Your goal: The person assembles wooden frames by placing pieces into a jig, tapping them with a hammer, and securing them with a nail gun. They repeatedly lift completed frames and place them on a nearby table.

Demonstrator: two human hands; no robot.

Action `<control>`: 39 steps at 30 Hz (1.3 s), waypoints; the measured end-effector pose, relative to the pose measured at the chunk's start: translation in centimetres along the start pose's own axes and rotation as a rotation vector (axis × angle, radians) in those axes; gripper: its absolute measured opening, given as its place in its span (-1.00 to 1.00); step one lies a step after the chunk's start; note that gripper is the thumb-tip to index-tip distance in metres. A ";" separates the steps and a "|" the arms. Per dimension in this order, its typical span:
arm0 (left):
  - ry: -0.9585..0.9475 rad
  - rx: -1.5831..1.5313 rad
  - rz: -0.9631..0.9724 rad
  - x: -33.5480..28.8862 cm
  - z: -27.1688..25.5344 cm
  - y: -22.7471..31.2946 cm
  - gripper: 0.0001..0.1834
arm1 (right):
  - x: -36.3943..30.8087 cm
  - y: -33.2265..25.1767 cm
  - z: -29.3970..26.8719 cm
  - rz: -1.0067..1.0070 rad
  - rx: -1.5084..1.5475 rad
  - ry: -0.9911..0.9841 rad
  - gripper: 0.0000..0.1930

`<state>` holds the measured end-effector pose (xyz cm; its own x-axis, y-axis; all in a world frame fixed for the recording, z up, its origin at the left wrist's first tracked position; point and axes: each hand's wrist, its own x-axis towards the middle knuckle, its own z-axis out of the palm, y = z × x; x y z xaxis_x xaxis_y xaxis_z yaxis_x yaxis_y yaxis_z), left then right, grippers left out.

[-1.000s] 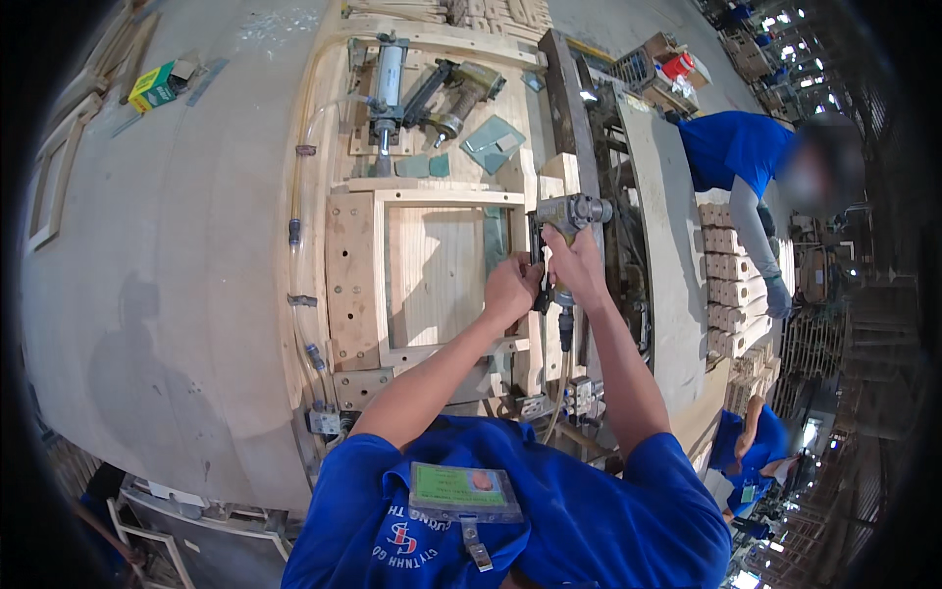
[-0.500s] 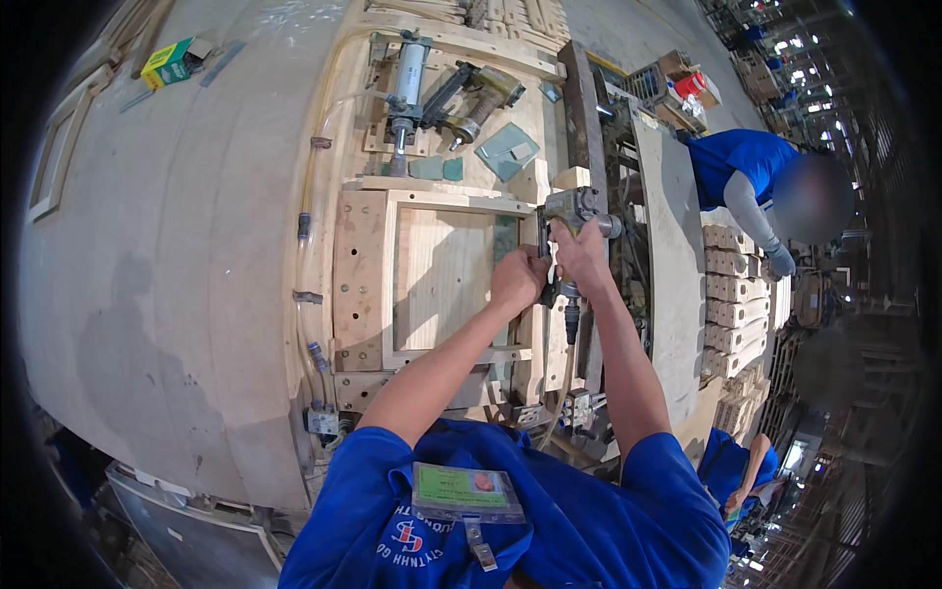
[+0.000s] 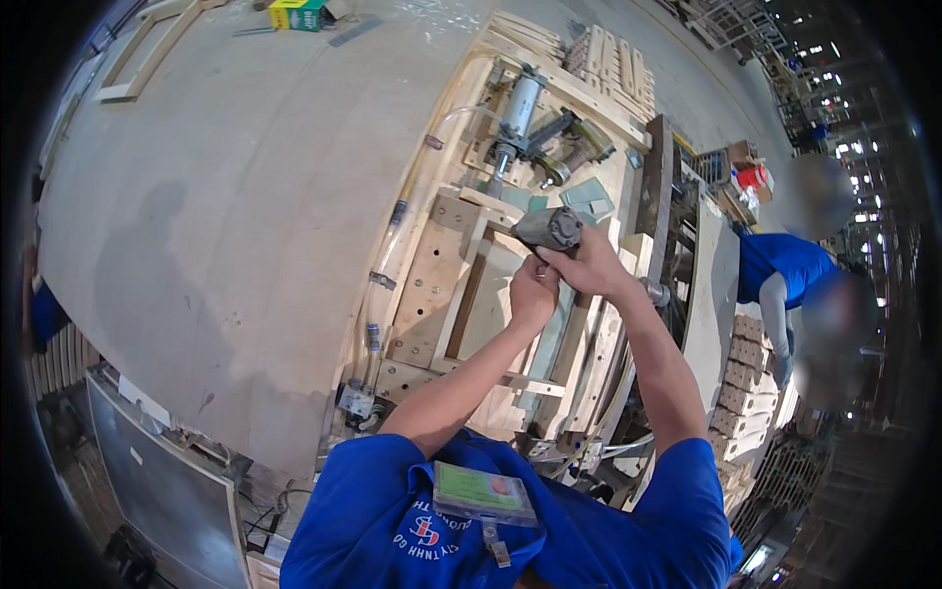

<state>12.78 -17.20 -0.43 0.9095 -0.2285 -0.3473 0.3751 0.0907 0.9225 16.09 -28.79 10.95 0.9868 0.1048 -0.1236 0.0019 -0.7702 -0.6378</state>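
Overall, the widest item noted is a wooden jig [image 3: 424,285], with a wooden frame [image 3: 538,385] laid in it. Next by size, a metal cylinder [image 3: 522,103] is mounted beyond the frame, with a spare nail gun [image 3: 579,157] just beside it. Another, the working nail gun [image 3: 549,228], is held above the frame's far part by the right hand [image 3: 592,263], fingers clamped on it. The left hand [image 3: 535,294] is curled close below; whether anything is pinched cannot be told. For good handling, the tool should be held square, left fingertips clear of its nose.
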 end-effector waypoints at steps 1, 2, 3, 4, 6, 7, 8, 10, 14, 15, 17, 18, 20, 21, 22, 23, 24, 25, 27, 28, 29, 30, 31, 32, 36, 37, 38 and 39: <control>0.039 0.008 -0.001 0.8 -0.8 -0.1 -0.69 | 1.6 -2.0 -0.1 0.099 -0.009 -0.089 -0.45; 0.057 0.013 -0.018 1.7 -1.5 -0.2 -0.68 | 2.9 -3.0 0.1 0.094 -0.030 -0.114 -0.44; 0.059 0.011 -0.036 2.3 -1.8 -0.4 -0.66 | 3.4 -3.6 0.2 0.101 -0.062 -0.130 -0.44; 0.060 0.008 -0.054 2.9 -2.1 -0.6 -0.65 | 4.0 -4.1 0.3 0.108 -0.094 -0.146 -0.44; 0.066 -0.007 -0.054 3.6 -2.3 -0.9 -0.63 | 5.1 -2.6 1.2 0.037 -0.073 -0.139 -0.41; 0.083 -0.014 -0.064 3.9 -2.2 -0.8 -0.63 | 5.5 -2.3 1.5 0.021 -0.073 -0.131 -0.40; 0.101 -0.021 -0.074 4.1 -2.2 -0.8 -0.63 | 5.7 -2.0 1.8 0.004 -0.074 -0.123 -0.39; 0.072 0.061 -0.125 3.8 -2.4 0.0 -0.74 | 5.6 -1.8 1.6 0.019 -0.039 -0.157 -0.37; 0.077 0.033 -0.101 4.2 -2.4 -0.2 -0.65 | 6.1 -2.2 1.4 0.009 -0.076 -0.188 -0.43; 0.080 -0.008 -0.086 4.2 -2.4 -0.4 -0.61 | 6.2 -2.2 1.4 0.013 -0.079 -0.193 -0.46; 0.064 -0.014 -0.116 4.3 -2.4 -0.7 -0.59 | 6.1 -2.0 1.3 0.022 -0.086 -0.202 -0.52; 0.056 -0.015 -0.131 4.4 -2.5 -0.8 -0.59 | 6.2 -2.2 1.3 0.029 -0.065 -0.198 -0.54; 0.056 -0.032 -0.133 4.4 -2.4 -1.0 -0.59 | 6.1 -2.4 1.3 0.046 -0.023 -0.189 -0.57; 0.052 -0.042 -0.133 4.4 -2.2 -1.1 -0.58 | 6.0 -2.3 1.3 0.048 -0.037 -0.195 -0.58; 0.042 -0.032 -0.135 4.4 -2.2 -1.2 -0.58 | 5.9 -2.3 1.2 0.049 -0.050 -0.200 -0.58; 0.031 -0.022 -0.137 4.5 -2.2 -1.3 -0.57 | 5.8 -2.2 1.1 0.051 -0.063 -0.206 -0.59; 0.037 -0.016 -0.133 4.8 -2.4 -1.5 -0.57 | 6.1 -2.8 1.2 0.051 -0.077 -0.214 -0.57; 0.058 -0.046 -0.121 5.1 -2.5 -1.7 -0.57 | 6.3 -3.4 1.3 0.049 -0.091 -0.223 -0.55; 0.082 -0.102 -0.097 5.3 -2.5 -1.5 -0.57 | 6.4 -3.9 1.3 0.079 -0.088 -0.232 -0.48; 0.072 -0.062 -0.127 5.1 -2.5 -1.1 -0.57 | 6.2 -3.8 1.3 0.109 -0.071 -0.234 -0.43; 0.065 -0.022 -0.155 4.7 -2.6 -0.8 -0.58 | 6.2 -3.8 1.3 0.137 -0.054 -0.237 -0.39; 0.057 0.023 -0.179 4.5 -2.8 -0.2 -0.58 | 5.9 -3.7 1.3 0.104 -0.051 -0.196 -0.36; 0.066 0.009 -0.167 3.9 -2.7 0.2 -0.78 | 5.3 -3.5 1.6 0.066 -0.051 -0.166 -0.34; 0.050 0.007 -0.161 3.3 -3.0 0.4 -0.79 | 4.6 -3.4 1.9 0.027 -0.051 -0.136 -0.32; -0.056 -0.065 -0.196 -1.1 -3.9 -0.4 -0.79 | 0.4 -3.5 2.8 0.100 -0.031 -0.150 -0.39; -0.093 -0.160 -0.243 -2.8 -4.6 -0.3 -0.79 | -0.7 -4.4 2.9 0.143 -0.021 -0.237 -0.41; -0.129 -0.255 -0.290 -4.3 -5.3 -0.3 -0.78 | -1.6 -5.4 3.2 0.093 0.026 -0.263 -0.41; -0.174 -0.293 -0.364 -6.1 -6.2 0.3 -0.77 | -3.3 -6.3 3.4 0.055 0.074 -0.278 -0.42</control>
<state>8.40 -9.81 0.91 0.6765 -0.4516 -0.5817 0.7196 0.2378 0.6524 12.28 -22.16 12.74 0.9026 0.2404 -0.3571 -0.0725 -0.7328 -0.6765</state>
